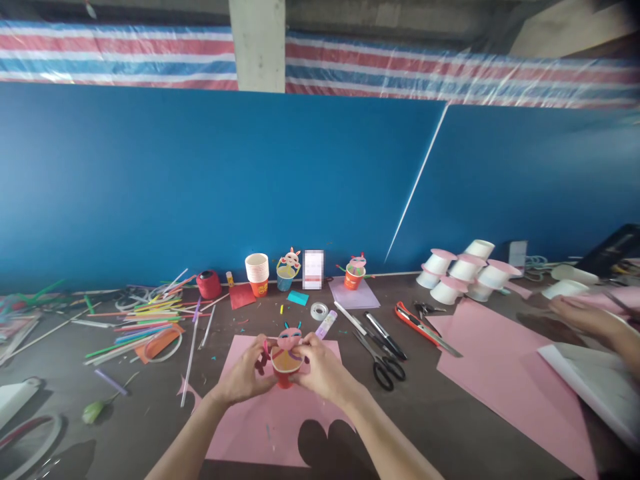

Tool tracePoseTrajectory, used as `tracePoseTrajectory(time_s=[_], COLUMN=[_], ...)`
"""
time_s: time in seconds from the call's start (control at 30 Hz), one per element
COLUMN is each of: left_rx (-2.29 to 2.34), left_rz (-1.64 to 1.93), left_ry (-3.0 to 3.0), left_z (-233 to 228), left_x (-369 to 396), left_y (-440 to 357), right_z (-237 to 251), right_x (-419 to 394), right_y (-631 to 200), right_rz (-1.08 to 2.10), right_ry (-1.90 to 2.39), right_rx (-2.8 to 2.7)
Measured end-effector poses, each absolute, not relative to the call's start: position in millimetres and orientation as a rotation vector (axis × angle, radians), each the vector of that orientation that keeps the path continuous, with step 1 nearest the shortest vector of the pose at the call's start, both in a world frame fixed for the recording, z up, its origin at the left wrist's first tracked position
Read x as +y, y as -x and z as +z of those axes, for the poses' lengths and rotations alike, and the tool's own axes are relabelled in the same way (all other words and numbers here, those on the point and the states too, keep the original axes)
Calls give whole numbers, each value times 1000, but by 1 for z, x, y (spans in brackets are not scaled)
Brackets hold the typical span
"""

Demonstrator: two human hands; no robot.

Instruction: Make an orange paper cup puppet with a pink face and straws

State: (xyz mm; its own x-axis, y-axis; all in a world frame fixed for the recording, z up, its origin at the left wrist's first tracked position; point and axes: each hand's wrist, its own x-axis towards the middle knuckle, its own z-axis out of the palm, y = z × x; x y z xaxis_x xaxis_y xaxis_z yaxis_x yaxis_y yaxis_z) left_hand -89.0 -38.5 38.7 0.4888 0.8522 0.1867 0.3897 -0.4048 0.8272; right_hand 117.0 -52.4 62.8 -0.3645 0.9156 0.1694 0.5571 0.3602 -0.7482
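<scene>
Your two hands meet over the pink paper sheet [235,427] nearest you, and both are closed on the small paper cup craft [285,363]: your left hand [243,377] pinches its left side, your right hand [320,368] wraps the right side with fingertips up near the pink face piece at the rim. The cup sits between them, held just above the sheet, near the middle of the table [140,427]. Judge it as very light and easily crushed: thin paper walls that dent under a hard squeeze, and glued-on ears and arms that could bend or peel off, so a hold low on the cup body or at the stiffer rolled rim looks safest, not on the cut-outs. Just beyond your right hand lie a glue stick [326,325], a roll of clear tape [319,311], black scissors [381,365] and a red utility knife [417,325]. To your left a heap of coloured straws [145,320] spreads out. Farther back, against the blue wall [200,187], stand a stack of paper cups [257,270], two finished cup figures [289,267] and a red spool [209,284]; a small card there is blurred, and no brand or writing can be read anywhere. At far right, white cups [463,270] are piled, and another person's hand [580,317] rests on pink paper.
</scene>
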Motion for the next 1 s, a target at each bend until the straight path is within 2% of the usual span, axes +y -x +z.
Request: tracePoseTrajectory(time_s=[0.17,0.83,1.0], left_rx=[1130,1017,1049], left_rz=[783,830,806], left_ry=[-1971,-1856,-1828], left_z=[45,34,34], left_x=[-41,-30,-29], left_y=[82,84,83], right_z=[56,51,48], right_x=[-52,-52,-49], right_y=[-115,-123,-127], right_rz=[835,950,892], right_ry=[1241,1192,1146], right_rx=[-1990,-1935,-1769])
